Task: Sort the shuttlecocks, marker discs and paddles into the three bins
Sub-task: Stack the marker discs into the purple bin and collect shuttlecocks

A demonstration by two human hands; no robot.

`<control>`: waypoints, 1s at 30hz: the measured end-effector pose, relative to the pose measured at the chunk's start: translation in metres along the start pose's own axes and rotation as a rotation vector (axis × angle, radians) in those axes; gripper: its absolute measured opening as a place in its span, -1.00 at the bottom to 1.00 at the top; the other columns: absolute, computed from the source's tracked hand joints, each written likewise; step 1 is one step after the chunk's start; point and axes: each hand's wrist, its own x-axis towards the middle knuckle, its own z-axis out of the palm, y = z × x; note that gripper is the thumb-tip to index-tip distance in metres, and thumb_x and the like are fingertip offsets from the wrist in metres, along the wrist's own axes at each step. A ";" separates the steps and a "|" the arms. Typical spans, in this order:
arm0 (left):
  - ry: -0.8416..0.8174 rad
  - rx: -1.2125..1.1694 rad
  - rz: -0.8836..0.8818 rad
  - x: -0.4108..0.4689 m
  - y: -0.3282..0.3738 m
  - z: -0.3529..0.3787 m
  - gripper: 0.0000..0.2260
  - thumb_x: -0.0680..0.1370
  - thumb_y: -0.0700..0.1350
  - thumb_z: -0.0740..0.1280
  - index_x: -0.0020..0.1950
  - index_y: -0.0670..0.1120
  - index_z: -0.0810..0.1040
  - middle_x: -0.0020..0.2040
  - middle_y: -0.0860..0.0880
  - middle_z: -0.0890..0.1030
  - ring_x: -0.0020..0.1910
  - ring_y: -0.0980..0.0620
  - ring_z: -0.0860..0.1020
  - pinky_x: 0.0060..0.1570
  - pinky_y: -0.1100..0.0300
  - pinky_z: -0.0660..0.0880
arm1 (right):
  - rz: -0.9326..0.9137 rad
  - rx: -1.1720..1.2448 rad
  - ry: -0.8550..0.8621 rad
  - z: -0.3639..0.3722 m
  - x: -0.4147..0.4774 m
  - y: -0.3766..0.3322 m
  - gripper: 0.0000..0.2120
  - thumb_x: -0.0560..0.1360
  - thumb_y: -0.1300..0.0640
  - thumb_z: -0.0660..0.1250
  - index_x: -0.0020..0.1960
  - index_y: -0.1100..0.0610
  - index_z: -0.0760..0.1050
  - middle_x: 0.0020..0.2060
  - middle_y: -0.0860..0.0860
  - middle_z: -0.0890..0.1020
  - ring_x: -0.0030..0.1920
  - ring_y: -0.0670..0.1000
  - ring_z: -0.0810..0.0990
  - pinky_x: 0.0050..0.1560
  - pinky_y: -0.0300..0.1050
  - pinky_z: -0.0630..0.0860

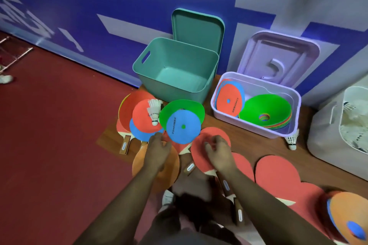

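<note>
Halfway at best, I'd say: discs (264,109) sit in the lilac bin (256,131), shuttlecocks (352,117) in the white bin (322,135), teal bin (173,87) empty, mixed floor pile (147,117) waiting, left hand (157,153) loose-fingered over it, right hand (218,151) curled on a red paddle (201,157), grip unclear.

A shuttlecock (154,112) lies on the discs (142,117) before the leftmost bin (175,88).

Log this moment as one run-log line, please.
left hand: over pile | right hand: touching red paddle | teal bin: empty | purple bin: marker discs | white bin: shuttlecocks
</note>
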 end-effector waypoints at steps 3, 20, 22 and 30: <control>-0.034 -0.007 -0.008 0.035 0.002 -0.003 -0.66 0.50 -0.19 0.37 0.24 -0.26 0.47 0.14 -0.25 0.53 0.15 -0.20 0.51 0.01 0.10 0.39 | 0.029 0.015 0.001 0.014 0.024 -0.019 -0.70 0.50 0.09 0.35 0.17 0.21 0.47 0.06 0.17 0.57 0.10 0.17 0.53 0.07 -0.13 0.36; -0.226 0.147 0.225 0.145 -0.027 -0.002 -0.65 0.47 -0.21 0.40 0.24 -0.21 0.48 0.14 -0.20 0.52 0.16 -0.18 0.49 0.14 0.06 0.39 | 0.310 0.151 0.213 0.067 0.129 -0.033 -0.60 0.36 0.23 0.52 0.15 0.22 0.51 -0.01 0.15 0.66 -0.02 0.15 0.62 0.06 0.18 0.55; -0.233 0.173 0.274 0.147 -0.026 -0.001 -0.72 0.48 -0.20 0.39 0.18 -0.17 0.53 0.07 -0.16 0.55 0.08 -0.15 0.52 0.09 0.05 0.42 | 0.321 0.162 0.210 0.067 0.130 -0.036 -0.70 0.35 0.27 0.52 0.04 0.17 0.55 -0.05 0.17 0.66 -0.06 0.11 0.60 0.05 0.20 0.55; -0.168 0.136 0.403 0.146 -0.019 -0.015 -0.82 0.54 -0.13 0.30 0.12 -0.05 0.56 -0.04 -0.09 0.60 -0.08 -0.14 0.56 -0.14 0.03 0.49 | 0.337 0.058 0.166 0.077 0.122 -0.041 -0.48 0.39 0.15 0.51 0.26 0.28 0.45 0.14 0.21 0.58 0.17 0.21 0.54 0.12 0.07 0.50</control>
